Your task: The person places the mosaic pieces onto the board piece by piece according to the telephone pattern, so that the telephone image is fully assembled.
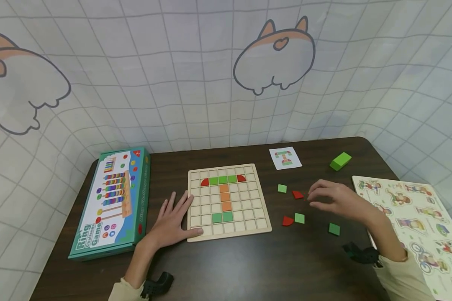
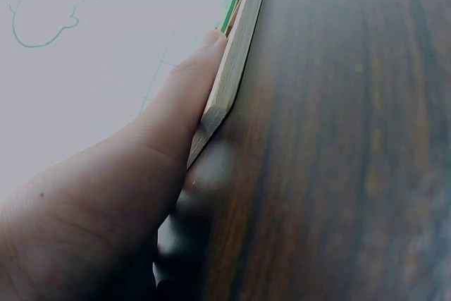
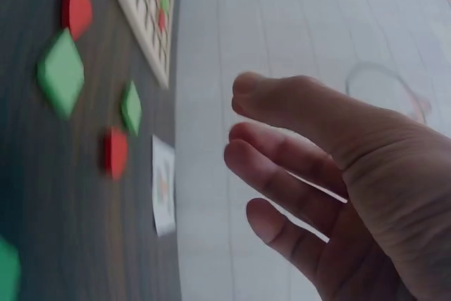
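- Head view: The shallow-celled wooden grid board [image 1: 238,215] lies flat on the dark wood-grain tabletop [image 1: 241,263], bearing red, green and orange tiles. The left hand [image 1: 169,223] spreads at its left side, thumb on the near-left corner, gripping nothing. The board is probably stiff and fairly light, likely to slide if nudged; flat pressure on the rim should steady it.
- Head view, right of the board: The right hand [image 1: 333,200] hangs loosely bent, the two hands well apart. Near its fingertips lies a red quarter-round tile [image 1: 297,195]; around it are a light green square tile [image 1: 282,188], a second red tile [image 1: 287,220] beside another light green square [image 1: 299,218], and a dark green square [image 1: 334,229]. The pattern card [image 1: 285,158] lies beyond.
- Left wrist view: The thumb [image 2: 187,89] extends along the board's rim; the other fingers cannot be made out clearly.
- Right wrist view: Thumb and fingers stand apart with nothing between them. The tiles show visible thickness; they appear rigid, light and perhaps slippery. Opposite side edges offer the best pinch, the red piece by its curved edge and opposite corner.
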{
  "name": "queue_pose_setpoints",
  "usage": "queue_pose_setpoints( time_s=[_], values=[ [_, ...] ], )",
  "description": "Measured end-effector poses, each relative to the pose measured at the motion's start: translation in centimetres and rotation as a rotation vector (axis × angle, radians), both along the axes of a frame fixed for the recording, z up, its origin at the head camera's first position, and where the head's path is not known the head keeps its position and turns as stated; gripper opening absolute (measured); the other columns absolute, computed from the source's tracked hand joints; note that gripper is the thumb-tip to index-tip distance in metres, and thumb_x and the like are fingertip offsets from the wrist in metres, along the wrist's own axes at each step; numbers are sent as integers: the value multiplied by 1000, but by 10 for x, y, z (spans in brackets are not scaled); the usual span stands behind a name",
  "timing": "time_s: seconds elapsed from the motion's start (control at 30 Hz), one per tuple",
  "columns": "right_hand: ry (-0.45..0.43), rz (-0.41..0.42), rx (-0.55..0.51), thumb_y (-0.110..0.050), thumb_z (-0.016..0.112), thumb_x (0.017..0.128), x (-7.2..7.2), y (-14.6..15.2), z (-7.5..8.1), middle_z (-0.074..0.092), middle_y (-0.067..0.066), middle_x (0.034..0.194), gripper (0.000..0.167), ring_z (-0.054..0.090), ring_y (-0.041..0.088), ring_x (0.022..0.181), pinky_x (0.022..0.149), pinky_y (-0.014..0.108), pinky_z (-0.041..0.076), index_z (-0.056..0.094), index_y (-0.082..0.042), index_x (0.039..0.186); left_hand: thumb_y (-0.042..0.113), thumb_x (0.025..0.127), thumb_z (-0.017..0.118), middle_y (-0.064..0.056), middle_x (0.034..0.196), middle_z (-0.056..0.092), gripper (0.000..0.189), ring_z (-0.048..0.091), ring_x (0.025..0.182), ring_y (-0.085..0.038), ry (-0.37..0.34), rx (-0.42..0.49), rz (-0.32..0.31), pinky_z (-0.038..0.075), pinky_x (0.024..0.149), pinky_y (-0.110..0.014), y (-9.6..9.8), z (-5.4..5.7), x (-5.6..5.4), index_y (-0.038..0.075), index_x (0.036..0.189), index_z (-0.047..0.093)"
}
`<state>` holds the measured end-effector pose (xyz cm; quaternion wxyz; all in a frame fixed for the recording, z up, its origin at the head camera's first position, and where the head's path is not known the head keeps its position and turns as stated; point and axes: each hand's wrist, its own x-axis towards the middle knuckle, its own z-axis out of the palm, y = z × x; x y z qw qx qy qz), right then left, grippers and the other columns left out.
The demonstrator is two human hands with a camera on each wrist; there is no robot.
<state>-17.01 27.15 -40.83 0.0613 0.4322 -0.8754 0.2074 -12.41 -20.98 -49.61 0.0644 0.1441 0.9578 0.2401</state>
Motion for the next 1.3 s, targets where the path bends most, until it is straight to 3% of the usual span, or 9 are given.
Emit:
queue_pose_setpoints(
  time_s=[0.1, 0.2, 0.37, 0.57, 0.77, 0.87, 1.13, 1.3],
  values=[
    [-72, -44, 56, -8, 79, 77, 3, 24, 2, 65, -4, 99, 21, 61, 5, 86, 68, 23, 52, 75, -15, 96, 68, 76, 67, -5, 165, 12, 105, -1, 151, -42, -5, 2, 2, 0, 118, -63, 2, 2, -1, 22, 157, 17],
    [-227, -69, 110, -16, 75, 84, 8, 40, 0, 66, -3, 101, 18, 61, 3, 90, 69, 26, 54, 76, -13, 102, 67, 77, 66, -5, 165, 11, 105, -1, 151, -42, -10, 3, 0, 0, 118, -63, 2, 2, -1, 21, 157, 17],
    [-482, -27, 140, -28, 68, 90, 12, 41, -10, 66, 2, 103, 24, 63, 8, 91, 69, 26, 54, 75, -11, 106, 65, 77, 68, -5, 165, 11, 104, -2, 151, -42, -7, 9, 13, -2, 118, -63, -1, 2, 1, 21, 157, 19],
    [-584, -137, 229, -34, 77, 81, 17, 37, -12, 57, -1, 102, 25, 60, 13, 91, 73, 28, 52, 73, -17, 98, 65, 77, 67, -6, 165, 11, 104, -3, 151, -42, -11, 19, 3, -3, 118, -63, -1, 2, 2, 21, 157, 18],
    [-750, -161, 219, -18, 80, 78, 20, 40, -17, 48, 5, 94, 28, 49, 10, 79, 64, 22, 43, 59, -11, 95, 65, 77, 68, -6, 165, 12, 103, -1, 151, -42, -5, 12, -3, -1, 118, -63, 0, 1, 1, 20, 157, 19],
    [-736, -154, 221, -10, 79, 76, 19, 39, -20, 47, 3, 89, 31, 43, 7, 74, 61, 21, 38, 53, -10, 94, 64, 77, 68, -7, 165, 12, 103, -1, 151, -42, -6, 14, -6, -1, 118, -63, 1, 1, 1, 20, 157, 19],
    [-526, -219, 255, -7, 77, 76, 17, 24, -23, 54, -4, 86, 25, 48, 7, 75, 63, 24, 43, 57, -14, 90, 64, 77, 68, -8, 165, 13, 103, -1, 151, -43, -10, 18, -7, -1, 118, -63, 2, 2, 1, 20, 157, 20],
    [-421, -179, 164, -6, 72, 79, 24, -4, -13, 52, -4, 88, 20, 46, 3, 73, 60, 20, 41, 58, -16, 90, 63, 78, 68, -8, 165, 12, 103, -1, 151, -43, -9, 23, -6, -2, 117, -64, 2, 3, 1, 20, 157, 20]
  ],
)
